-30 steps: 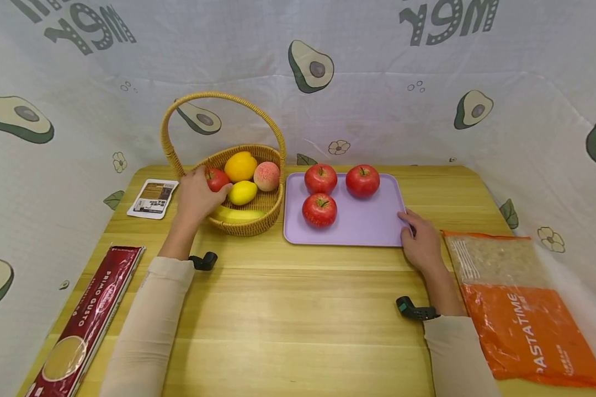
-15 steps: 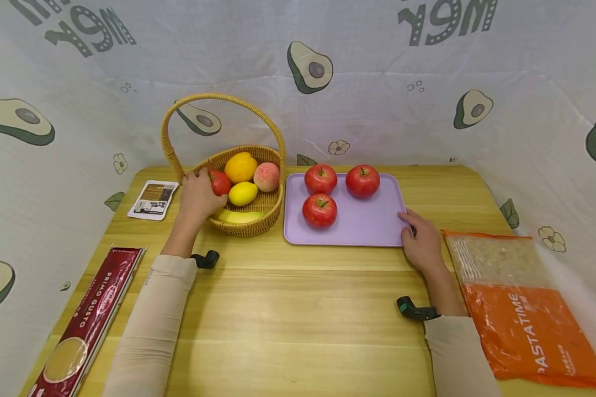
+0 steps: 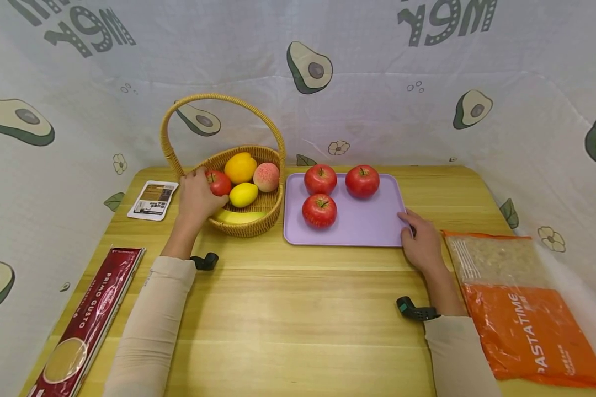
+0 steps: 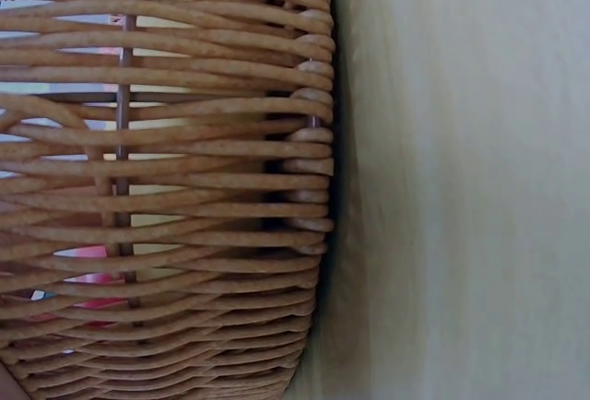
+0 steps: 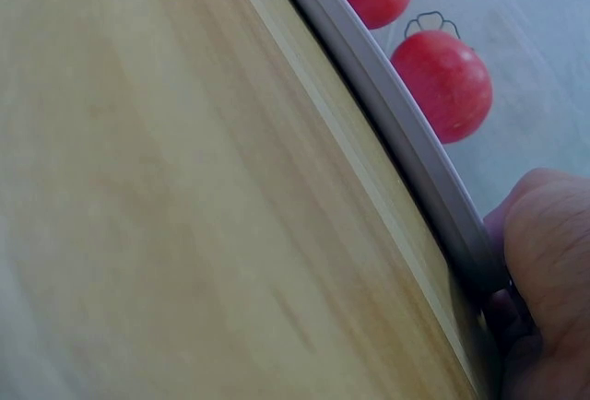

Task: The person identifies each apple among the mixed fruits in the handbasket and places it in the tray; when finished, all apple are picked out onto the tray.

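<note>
My left hand (image 3: pixel 196 199) reaches over the left rim of a wicker basket (image 3: pixel 248 227), fingers and thumb curled round a red apple (image 3: pixel 218 182) inside it. Beside that apple lie a larger yellow fruit (image 3: pixel 240 167), a lemon (image 3: pixel 244 194), a peach (image 3: pixel 266 177) and a banana (image 3: pixel 239 216). The left wrist view is filled by the basket's woven wall (image 4: pixel 203 179), the hand mostly out of sight. My right hand (image 3: pixel 421 241) grips the right edge of a lilac tray (image 3: pixel 367 226), thumb on the near side. Three red apples (image 3: pixel 320 210) sit on the tray.
A dark red pasta packet (image 3: pixel 91 314) lies at the left edge of the wooden table (image 3: pixel 298 320), a small white pouch (image 3: pixel 153 199) behind it. An orange pasta bag (image 3: pixel 531 320) lies at the right. A printed cloth (image 3: pixel 367 110) hangs close behind the basket and tray.
My left hand and the apple at its fingers have shifted slightly within the basket, and the lemon beside them has moved a little. The right hand and tray stay still.
</note>
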`<action>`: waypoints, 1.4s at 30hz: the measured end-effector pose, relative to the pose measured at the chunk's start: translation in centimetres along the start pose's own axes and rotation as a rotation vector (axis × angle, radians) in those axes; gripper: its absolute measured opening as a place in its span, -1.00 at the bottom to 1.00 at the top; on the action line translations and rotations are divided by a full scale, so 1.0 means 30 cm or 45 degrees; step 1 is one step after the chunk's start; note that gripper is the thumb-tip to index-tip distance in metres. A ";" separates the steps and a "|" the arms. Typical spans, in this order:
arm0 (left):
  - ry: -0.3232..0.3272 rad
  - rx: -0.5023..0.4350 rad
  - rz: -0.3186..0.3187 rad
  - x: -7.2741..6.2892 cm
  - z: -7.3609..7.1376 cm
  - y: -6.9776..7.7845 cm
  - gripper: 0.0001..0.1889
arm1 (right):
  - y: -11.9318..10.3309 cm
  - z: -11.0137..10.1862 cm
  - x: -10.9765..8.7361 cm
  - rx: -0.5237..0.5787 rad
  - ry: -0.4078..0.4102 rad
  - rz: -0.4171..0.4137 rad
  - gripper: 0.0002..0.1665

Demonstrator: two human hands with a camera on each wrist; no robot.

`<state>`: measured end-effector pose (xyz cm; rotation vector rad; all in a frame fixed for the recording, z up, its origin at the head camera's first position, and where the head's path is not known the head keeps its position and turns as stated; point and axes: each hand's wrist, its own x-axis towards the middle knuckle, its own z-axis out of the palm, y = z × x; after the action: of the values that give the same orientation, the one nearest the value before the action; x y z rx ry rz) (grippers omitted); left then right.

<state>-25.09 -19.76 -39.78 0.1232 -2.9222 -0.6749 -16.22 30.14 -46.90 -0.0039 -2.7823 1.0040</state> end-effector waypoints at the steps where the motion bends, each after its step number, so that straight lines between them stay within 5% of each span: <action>1: 0.003 -0.003 0.001 -0.001 -0.002 -0.001 -0.13 | -0.001 0.000 0.000 0.001 -0.004 0.000 -0.47; 11: 0.040 -0.210 0.049 -0.012 -0.013 -0.020 -0.09 | -0.009 -0.001 0.001 -0.001 0.009 -0.002 -0.47; 20: 0.045 -0.284 0.058 -0.029 -0.018 -0.032 -0.04 | -0.006 -0.001 -0.001 0.003 -0.006 0.002 -0.47; 27: 0.130 -0.343 0.068 -0.037 -0.015 -0.030 -0.05 | -0.004 0.000 0.000 -0.002 -0.008 0.012 -0.46; 42: 0.240 -0.540 0.205 -0.073 -0.019 0.022 -0.08 | 0.004 0.000 0.003 0.004 -0.002 -0.003 -0.47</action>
<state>-22.86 -19.18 -39.25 -0.0884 -2.5128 -1.1608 -16.32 30.23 -46.97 0.0002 -2.7812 1.0082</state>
